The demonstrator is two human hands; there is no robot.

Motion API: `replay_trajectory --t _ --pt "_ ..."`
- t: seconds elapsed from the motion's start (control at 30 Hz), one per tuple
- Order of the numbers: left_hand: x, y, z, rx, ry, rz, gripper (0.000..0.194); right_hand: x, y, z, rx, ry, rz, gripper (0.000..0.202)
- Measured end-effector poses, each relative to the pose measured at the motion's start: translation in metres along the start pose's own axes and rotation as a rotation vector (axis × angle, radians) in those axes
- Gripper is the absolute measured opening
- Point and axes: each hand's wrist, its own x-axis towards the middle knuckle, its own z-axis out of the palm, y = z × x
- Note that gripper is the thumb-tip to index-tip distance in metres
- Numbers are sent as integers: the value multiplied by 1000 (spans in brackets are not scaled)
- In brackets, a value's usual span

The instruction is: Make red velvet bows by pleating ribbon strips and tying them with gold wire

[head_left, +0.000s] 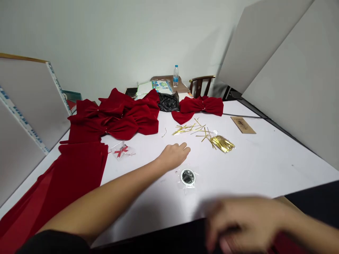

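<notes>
My left hand reaches over the middle of the white table with its fingers curled closed; whatever they hold, if anything, is hidden. Just below it on the tabletop is a round black disc with a pale rim in clear wrapping. My right hand is at the table's near edge, smeared by motion, so its grip does not show. Loose gold twist ties lie beyond my left hand, beside a clear bag of gold twist ties.
Red velvet bows are piled at the left, above stacked red cloth. More red bows lie at the back, by a black plastic bag. A small clear packet, a brown card and a water bottle are also there.
</notes>
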Motion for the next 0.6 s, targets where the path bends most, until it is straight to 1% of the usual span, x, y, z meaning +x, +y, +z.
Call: replay_trajectory --t 0.03,0.07,0.1,0.13,0.17,0.2,0.27,0.3,0.33,0.37,0.4,0.43,0.47,0.5,0.53,0.6 --pt "-4 3 -8 9 -24 -11 26 20 1 -15 4 14 -76 21" --pt "-10 3 -18 12 -47 -32 25 42 5 -29 -36 176 -173 23" --pt "-18 0 -29 11 -73 -58 27 63 12 -40 -107 362 -238 23" --pt "-27 -7 -41 3 -100 -112 30 83 20 -49 -184 523 -281 22" --pt "-38 -19 -55 2 -117 -176 31 102 31 -54 -270 602 -325 22" --pt "-51 -35 -67 18 -128 -232 31 117 42 -56 -371 632 -359 22" --pt "-82 -79 -90 37 -155 -428 31 138 63 -54 -525 702 -416 28" --pt "-99 -105 -98 27 -201 -540 26 144 72 -52 -562 725 -436 29" --pt "-117 -132 -103 8 -279 -636 22 146 79 -49 -583 729 -453 30" --pt "-136 -158 -106 -14 -341 -710 19 147 85 -47 -592 726 -463 30" --pt "-153 -181 -106 -72 -417 -724 16 146 89 -46 -587 723 -462 30" --pt "-169 -201 -104 -139 -473 -761 20 143 91 -46 -569 722 -452 29" --pt "-184 -216 -100 -167 -472 -835 28 141 93 -47 -540 730 -432 28" --pt "-195 -227 -96 -208 -458 -851 29 139 93 -48 -500 745 -402 27" --pt "-204 -233 -91 -240 -446 -854 30 138 92 -50 -455 760 -370 27" --pt "-212 -234 -81 -279 -398 -805 26 137 91 -54 -379 775 -322 26"
